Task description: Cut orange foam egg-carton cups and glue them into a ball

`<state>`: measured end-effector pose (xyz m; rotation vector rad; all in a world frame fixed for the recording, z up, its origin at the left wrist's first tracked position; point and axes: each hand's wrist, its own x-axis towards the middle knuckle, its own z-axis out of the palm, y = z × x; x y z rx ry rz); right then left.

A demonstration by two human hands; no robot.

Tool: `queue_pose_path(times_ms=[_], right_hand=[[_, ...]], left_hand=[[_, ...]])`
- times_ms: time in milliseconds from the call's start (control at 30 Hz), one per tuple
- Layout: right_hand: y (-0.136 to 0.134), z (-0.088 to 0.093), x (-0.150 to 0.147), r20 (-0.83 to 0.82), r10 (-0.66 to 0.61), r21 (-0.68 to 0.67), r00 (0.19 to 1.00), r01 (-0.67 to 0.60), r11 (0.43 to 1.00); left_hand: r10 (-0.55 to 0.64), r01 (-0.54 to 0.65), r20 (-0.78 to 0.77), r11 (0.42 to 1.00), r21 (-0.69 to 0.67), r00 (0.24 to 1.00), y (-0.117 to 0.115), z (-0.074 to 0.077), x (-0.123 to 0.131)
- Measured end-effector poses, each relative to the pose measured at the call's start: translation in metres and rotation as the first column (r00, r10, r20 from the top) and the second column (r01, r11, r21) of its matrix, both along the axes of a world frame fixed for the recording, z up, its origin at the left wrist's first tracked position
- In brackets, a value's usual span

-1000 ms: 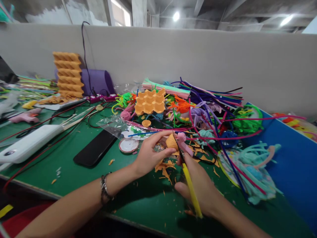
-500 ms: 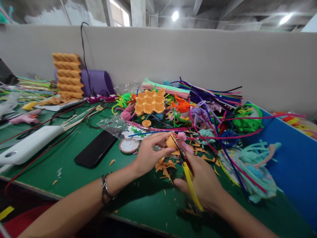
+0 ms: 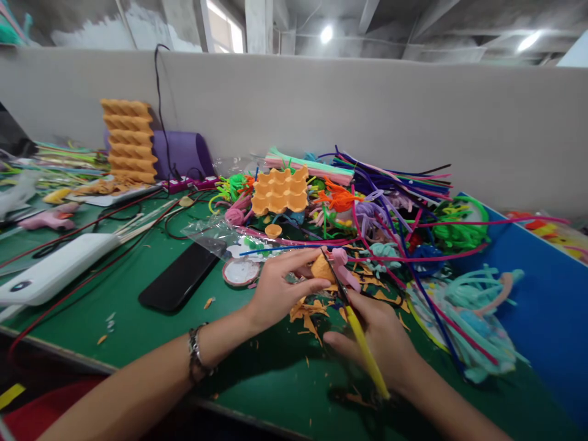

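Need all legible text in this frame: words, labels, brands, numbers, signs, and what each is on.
No readable text anywhere in view.
White device, left side: a small dark oval mark near its end; too small and blurred to read, can't tell if it's a logo or a display.
Black phone-like slab: no lettering visible.
Yellow-handled scissors: no marking can be made out.

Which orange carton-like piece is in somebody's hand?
The small piece in the left hand, at the blades of the scissors. The tall sheet, cupped tray, loose cup and scraps are not held.
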<state>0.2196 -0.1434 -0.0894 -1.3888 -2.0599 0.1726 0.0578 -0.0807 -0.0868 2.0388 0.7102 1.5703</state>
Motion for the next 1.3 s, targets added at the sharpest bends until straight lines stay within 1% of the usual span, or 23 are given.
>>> queue_pose_path(times_ms=[133, 200, 267, 333, 433, 500, 533, 567, 633, 667, 700, 767, 833, 933, 1033, 1100, 1233, 1300], right_hand=[[0.003, 0.004, 0.001, -0.108, 0.036, -0.063, 0.993, -0.043, 0.997], [0.004, 0.007, 0.001, -0.147, 0.069, -0.097, 0.987, -0.084, 0.992], [0.005, 0.009, 0.001, -0.171, 0.121, -0.123, 0.978, -0.143, 0.982], [0.005, 0.008, 0.001, -0.17, 0.146, -0.143, 0.975, -0.171, 0.975], [0.003, 0.003, 0.002, -0.116, 0.104, -0.195, 0.988, -0.126, 0.973], [0.002, 0.0, 0.002, -0.076, 0.068, -0.21, 0.995, -0.082, 0.974], [0.001, -0.002, 0.003, -0.057, 0.058, -0.208, 0.997, -0.069, 0.976], [0.001, -0.003, 0.003, -0.042, 0.055, -0.2, 0.998, -0.062, 0.978], [0.001, -0.004, 0.002, -0.018, 0.065, -0.186, 0.998, -0.067, 0.98], [0.001, -0.004, 0.002, -0.01, 0.066, -0.185, 0.998, -0.067, 0.981], [0.001, -0.004, 0.001, -0.006, 0.063, -0.189, 0.998, -0.063, 0.98], [0.0, -0.002, 0.0, -0.003, 0.053, -0.213, 0.999, -0.053, 0.976], [0.0, -0.001, -0.001, 0.0, 0.044, -0.243, 0.999, -0.043, 0.969], [-0.001, 0.001, -0.002, -0.011, 0.047, -0.268, 0.999, -0.048, 0.962], [-0.002, 0.001, -0.002, -0.029, 0.033, -0.264, 0.999, -0.04, 0.964], [-0.003, -0.001, -0.002, -0.029, 0.018, -0.249, 0.999, -0.025, 0.968], [-0.004, -0.002, -0.003, -0.041, 0.003, -0.212, 0.999, -0.011, 0.977], [-0.004, -0.002, -0.003, -0.046, 0.011, -0.218, 0.999, -0.021, 0.976]], left_hand=[[-0.016, 0.016, -0.003, 1.0, -0.027, 1.0, 0.002, -0.001, -0.004], [-0.039, 0.038, -0.003, 0.998, -0.05, 0.999, 0.003, -0.001, -0.006], [-0.064, 0.064, -0.001, 0.996, -0.061, 0.998, 0.004, -0.001, -0.007], [-0.094, 0.094, 0.006, 0.991, -0.092, 0.996, 0.006, -0.003, -0.007], [-0.165, 0.18, 0.098, 0.968, -0.173, 0.981, 0.006, -0.007, -0.005], [-0.2, 0.231, 0.178, 0.956, -0.18, 0.964, 0.006, -0.01, -0.004], [-0.196, 0.228, 0.194, 0.961, -0.157, 0.961, 0.005, -0.01, -0.003], [-0.175, 0.199, 0.188, 0.973, -0.118, 0.967, 0.005, -0.01, -0.003], [-0.098, 0.099, 0.128, 0.995, -0.001, 0.987, 0.005, -0.01, -0.004], [-0.055, 0.048, 0.088, 0.996, 0.07, 0.995, 0.006, -0.009, -0.005], [-0.018, 0.01, 0.051, 0.99, 0.141, 0.999, 0.007, -0.008, -0.006], [0.023, -0.019, -0.014, 0.966, 0.26, 1.0, 0.008, -0.007, -0.007], [0.039, -0.017, -0.062, 0.947, 0.32, 0.997, 0.008, -0.006, -0.008], [0.02, 0.009, -0.086, 0.947, 0.32, 0.996, 0.007, -0.006, -0.007], [-0.024, 0.042, -0.07, 0.962, 0.271, 0.997, 0.005, -0.006, -0.006], [-0.03, 0.045, -0.064, 0.967, 0.249, 0.998, 0.005, -0.006, -0.006], [0.013, 0.009, -0.065, 0.946, 0.324, 0.998, 0.007, -0.007, -0.008], [0.038, 0.001, -0.104, 0.938, 0.346, 0.994, 0.008, -0.008, -0.009]])
